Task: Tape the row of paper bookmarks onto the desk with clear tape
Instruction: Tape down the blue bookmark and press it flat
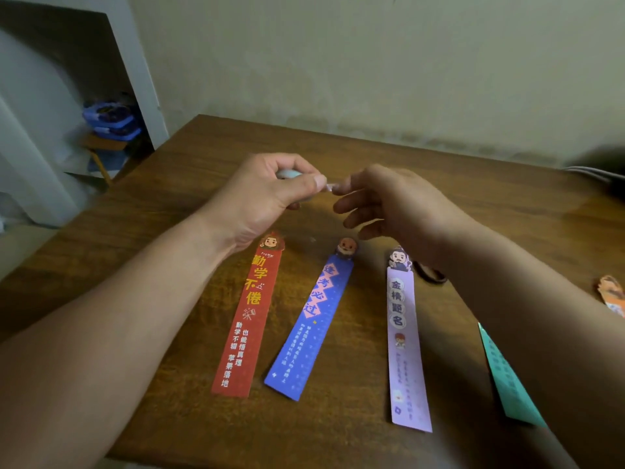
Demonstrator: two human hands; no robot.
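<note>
Several paper bookmarks lie in a row on the wooden desk (189,418): a red bookmark (248,319), a blue bookmark (309,330), a lilac bookmark (406,346) and a teal bookmark (507,384) partly hidden under my right forearm. My left hand (267,194) grips a pale blue tape dispenser (287,173) above the desk, mostly hidden in the fist. My right hand (389,204) pinches the free end of the clear tape (329,187) right beside the left thumb. Both hands hover above the bookmarks' top ends.
An orange bookmark (612,294) pokes in at the right edge. A dark ring-shaped object (429,273) lies behind the lilac bookmark. A white shelf unit (111,82) with blue boxes (111,121) stands left of the desk. A wall runs behind the desk; dark things sit at far right.
</note>
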